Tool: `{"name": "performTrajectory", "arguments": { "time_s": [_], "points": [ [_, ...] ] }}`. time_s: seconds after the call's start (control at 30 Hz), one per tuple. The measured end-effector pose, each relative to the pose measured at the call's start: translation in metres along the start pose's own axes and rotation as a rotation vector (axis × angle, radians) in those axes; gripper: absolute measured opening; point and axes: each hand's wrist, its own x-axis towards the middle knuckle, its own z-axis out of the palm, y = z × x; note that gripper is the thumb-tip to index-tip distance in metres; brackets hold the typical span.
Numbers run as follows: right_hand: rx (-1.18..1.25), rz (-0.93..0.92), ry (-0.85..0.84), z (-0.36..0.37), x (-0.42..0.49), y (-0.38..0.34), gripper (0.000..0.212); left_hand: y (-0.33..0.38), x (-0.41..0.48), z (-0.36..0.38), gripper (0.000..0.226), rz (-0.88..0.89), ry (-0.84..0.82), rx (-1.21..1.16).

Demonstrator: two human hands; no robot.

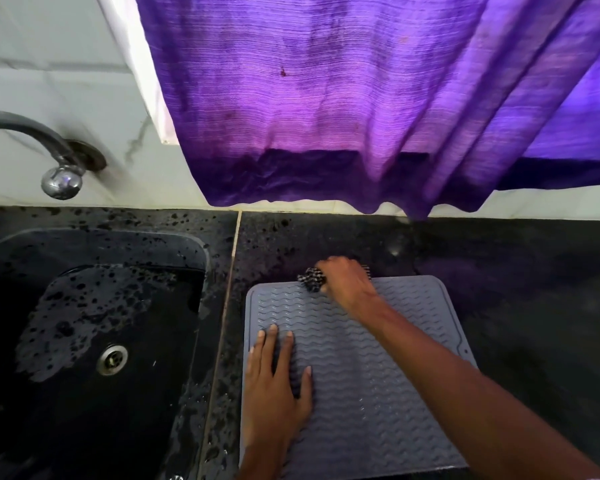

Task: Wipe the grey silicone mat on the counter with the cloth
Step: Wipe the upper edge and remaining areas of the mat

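On the dark speckled bench (pixel 499 271), right of the black sink (pixel 94 341), lies the grey silicone mat (pixel 361 393), its wavy ribs facing up. At the mat's far edge, the right hand (pixel 349 282) has its grip closed around a bunched, dark-and-light patterned cloth (pixel 311 278), pressing it onto the mat near the far left corner. The left hand (pixel 278 386) lies flat on the mat's near left part, fingers spread and holding nothing. A purple curtain (pixel 343 116) hangs above the bench, and a metal tap (pixel 61 180) juts from the white tiled wall (pixel 32 64) over the sink.
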Motion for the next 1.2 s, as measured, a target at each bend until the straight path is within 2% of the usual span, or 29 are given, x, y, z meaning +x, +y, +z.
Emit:
{"name": "performTrajectory", "arguments": {
  "time_s": [0.2, 0.5, 0.7, 0.87, 1.2],
  "points": [
    [-0.017, 0.247, -0.098, -0.021, -0.028, 0.091, 0.027, -0.001, 0.000, 0.001, 0.068, -0.001, -0.003, -0.001],
    [0.033, 0.440, -0.076, -0.037, -0.060, 0.168, 0.025, -0.002, 0.000, 0.000, 0.068, 0.002, -0.003, -0.004],
    [-0.040, 0.496, -0.093, -0.046, -0.068, 0.185, 0.032, -0.003, 0.001, 0.001, 0.068, 0.016, 0.013, 0.001],
    [0.160, 0.511, -0.079, -0.057, -0.071, 0.193, 0.034, -0.001, 0.000, -0.001, 0.067, 0.013, 0.001, 0.016],
    [0.202, 0.457, -0.088, -0.033, -0.085, 0.194, 0.036, 0.002, 0.001, -0.004, 0.065, 0.009, 0.001, 0.047]
  ]
}}
